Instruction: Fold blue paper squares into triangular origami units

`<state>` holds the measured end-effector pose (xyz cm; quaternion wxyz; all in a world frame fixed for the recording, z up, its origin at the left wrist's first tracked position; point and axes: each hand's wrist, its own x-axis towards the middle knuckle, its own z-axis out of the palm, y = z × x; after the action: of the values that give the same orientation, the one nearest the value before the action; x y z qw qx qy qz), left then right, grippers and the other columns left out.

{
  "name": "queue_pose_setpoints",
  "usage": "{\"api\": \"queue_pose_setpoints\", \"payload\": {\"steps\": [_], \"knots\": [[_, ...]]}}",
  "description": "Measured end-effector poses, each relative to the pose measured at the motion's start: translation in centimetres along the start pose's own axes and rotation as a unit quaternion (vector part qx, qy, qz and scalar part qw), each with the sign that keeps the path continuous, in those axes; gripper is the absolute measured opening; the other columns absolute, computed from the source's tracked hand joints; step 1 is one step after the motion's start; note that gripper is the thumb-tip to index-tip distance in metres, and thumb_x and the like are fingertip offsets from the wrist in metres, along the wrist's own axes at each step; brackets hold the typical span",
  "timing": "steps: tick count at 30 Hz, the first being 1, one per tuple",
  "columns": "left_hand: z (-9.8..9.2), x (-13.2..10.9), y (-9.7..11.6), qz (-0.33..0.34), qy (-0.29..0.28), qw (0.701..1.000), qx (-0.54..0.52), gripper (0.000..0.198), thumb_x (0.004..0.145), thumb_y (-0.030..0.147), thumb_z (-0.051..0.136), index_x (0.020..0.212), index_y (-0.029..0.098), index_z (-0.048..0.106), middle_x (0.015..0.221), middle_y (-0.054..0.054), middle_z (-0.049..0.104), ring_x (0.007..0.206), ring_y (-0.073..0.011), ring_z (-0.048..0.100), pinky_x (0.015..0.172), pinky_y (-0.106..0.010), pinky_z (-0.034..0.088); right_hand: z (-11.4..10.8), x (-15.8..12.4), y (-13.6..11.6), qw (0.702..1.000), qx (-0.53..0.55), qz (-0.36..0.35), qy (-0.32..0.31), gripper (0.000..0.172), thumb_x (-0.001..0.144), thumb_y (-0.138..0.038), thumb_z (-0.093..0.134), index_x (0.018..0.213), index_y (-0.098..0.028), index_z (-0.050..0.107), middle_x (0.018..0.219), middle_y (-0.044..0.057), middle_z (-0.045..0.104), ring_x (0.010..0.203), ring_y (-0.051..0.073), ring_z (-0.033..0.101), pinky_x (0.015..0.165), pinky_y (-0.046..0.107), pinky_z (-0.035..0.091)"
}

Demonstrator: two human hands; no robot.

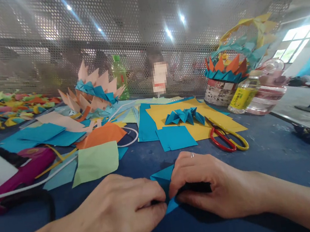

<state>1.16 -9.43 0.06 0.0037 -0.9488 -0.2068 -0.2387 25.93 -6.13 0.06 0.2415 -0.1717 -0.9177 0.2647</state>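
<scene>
Both my hands meet low in the middle of the view over a small blue folded paper piece [163, 179]. My left hand [119, 209] pinches its left side with fingers closed. My right hand [211, 187], a ring on one finger, presses and pinches its right side. Only the piece's top corner and a bottom tip show between the fingers. It rests on the dark blue table [269, 150]. Just beyond lie a blue paper square [175, 137] and a cluster of blue folded pieces [184, 116] on yellow paper [216, 119].
Red and yellow scissors [227, 138] lie right of the blue square. Green [96, 162] and orange [101, 135] sheets, a pink glue gun [21, 171] and a white cable sit left. A pink and blue spiked paper model [93, 90], a green bottle [120, 76], jars and a perforated metal screen stand behind.
</scene>
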Motion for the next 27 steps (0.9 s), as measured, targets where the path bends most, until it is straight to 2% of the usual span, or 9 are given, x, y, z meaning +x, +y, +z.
{"api": "queue_pose_setpoints", "payload": {"steps": [3,6,10,14,17,20,23,27], "knots": [[0.1,0.1,0.2,0.006,0.002,1.0,0.009,0.033,0.082,0.015,0.046,0.102,0.023,0.071,0.094,0.0,0.075,0.06,-0.0133,0.065,0.053,-0.024,0.051,0.1,0.0,0.3,0.999,-0.019,-0.034,0.007,0.014,0.091,-0.006,0.061,0.094,-0.017,0.068,0.086,0.004,0.072,0.084,0.013,0.065,0.09,0.03,0.048],[0.0,0.4,0.5,0.004,0.04,0.999,0.018,0.035,0.082,0.008,0.042,0.095,0.022,0.071,0.092,-0.001,0.075,0.058,-0.0122,0.064,0.055,-0.023,0.05,0.1,-0.1,0.6,0.997,-0.034,-0.063,0.014,0.015,0.093,-0.007,0.058,0.094,-0.018,0.068,0.087,0.004,0.071,0.083,0.013,0.064,0.089,0.031,0.049],[-0.1,0.3,0.8,0.001,0.065,0.998,0.02,0.038,0.082,0.002,0.039,0.096,0.022,0.069,0.092,0.001,0.076,0.061,-0.0111,0.066,0.059,-0.022,0.05,0.0,-0.2,0.6,0.998,-0.017,-0.053,0.013,0.013,0.093,-0.008,0.059,0.093,-0.015,0.069,0.089,0.006,0.07,0.086,0.014,0.064,0.085,0.027,0.052],[-0.1,0.2,0.5,-0.009,0.045,0.999,0.002,0.041,0.084,0.004,0.037,0.109,0.024,0.063,0.094,0.002,0.075,0.068,-0.0113,0.068,0.065,-0.021,0.05,-0.1,-0.3,0.4,0.999,0.0,-0.032,0.004,0.013,0.092,-0.007,0.06,0.091,-0.015,0.071,0.092,0.007,0.069,0.087,0.013,0.065,0.08,0.023,0.054],[0.2,0.1,0.2,-0.015,-0.01,1.0,-0.008,0.039,0.086,0.009,0.039,0.112,0.026,0.064,0.091,0.002,0.072,0.068,-0.0125,0.066,0.06,-0.022,0.048,-0.1,-0.4,0.4,1.0,0.003,-0.027,0.0,0.015,0.092,-0.006,0.059,0.092,-0.016,0.07,0.093,0.006,0.069,0.088,0.013,0.065,0.082,0.024,0.054],[0.6,-0.2,0.0,-0.027,-0.056,0.998,-0.018,0.031,0.089,0.021,0.047,0.113,0.028,0.065,0.094,0.001,0.071,0.072,-0.0144,0.065,0.061,-0.021,0.048,-0.1,-0.4,0.4,1.0,0.006,-0.022,-0.002,0.015,0.092,-0.006,0.059,0.091,-0.016,0.07,0.093,0.007,0.069,0.089,0.013,0.065,0.084,0.024,0.054],[0.9,-0.5,-0.1,-0.033,-0.051,0.998,-0.029,0.027,0.09,0.029,0.052,0.113,0.028,0.065,0.093,0.001,0.07,0.071,-0.0142,0.064,0.063,-0.02,0.049,-0.1,-0.4,0.3,1.0,0.001,-0.029,-0.003,0.015,0.094,-0.007,0.057,0.091,-0.016,0.069,0.093,0.007,0.07,0.089,0.013,0.065,0.084,0.025,0.054],[1.3,-0.6,-0.3,-0.036,-0.033,0.999,-0.002,0.025,0.093,0.018,0.05,0.107,0.03,0.066,0.082,0.004,0.068,0.065,-0.0107,0.062,0.054,-0.016,0.044,-0.2,-0.4,0.3,0.999,-0.013,-0.049,-0.006,0.017,0.093,-0.005,0.056,0.092,-0.016,0.069,0.094,0.007,0.07,0.09,0.014,0.065,0.084,0.026,0.053]]}}
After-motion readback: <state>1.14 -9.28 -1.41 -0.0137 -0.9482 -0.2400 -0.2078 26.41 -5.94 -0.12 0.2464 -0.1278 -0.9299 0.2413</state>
